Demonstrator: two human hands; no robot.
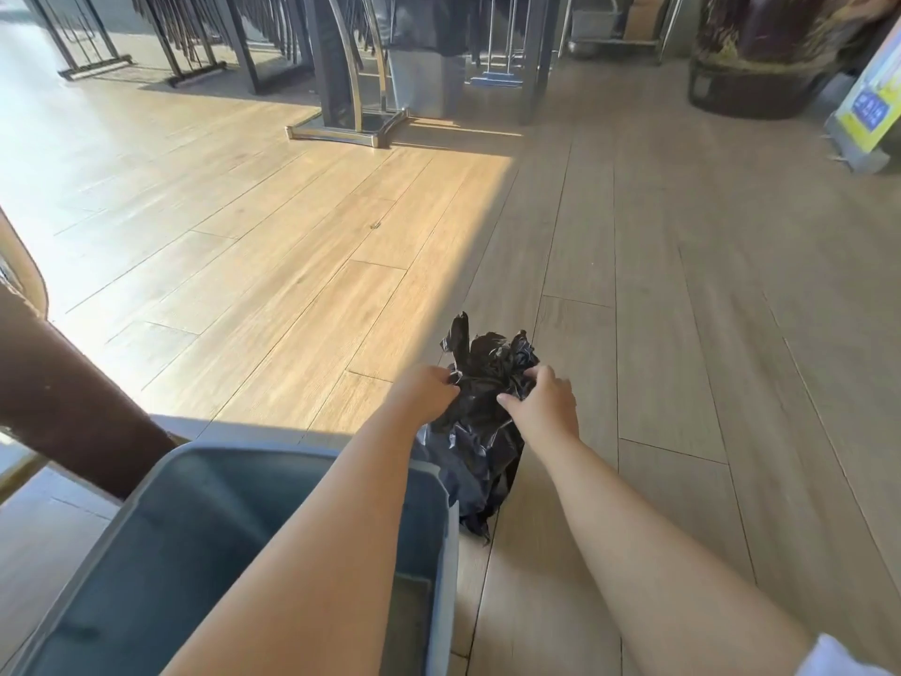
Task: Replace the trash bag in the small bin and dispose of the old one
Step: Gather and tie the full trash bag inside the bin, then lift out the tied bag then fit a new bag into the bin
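Both hands are gripping the gathered top of a black trash bag (pixel 480 422), a crinkled, glossy plastic film bunched into folds and sitting on the wooden plank floor (pixel 292 236). The left hand (pixel 425 390) is curling its fingers into the film on one side, its grip closed round a pinch of plastic. The right hand (pixel 543 400) is clutching the other side, its thumb lying out along the bag's front while the fingers are tucking into the creases. A ragged tuft of film is sticking up just beyond both grips. Just below and to the left of the left grip, the small bin (pixel 205 544) is standing with its blue-grey, smooth plastic walls and rounded rectangular rim bare, the bag's lower part touching its right wall. Far beyond the grips, metal table legs (pixel 341 90) are catching sunlight.
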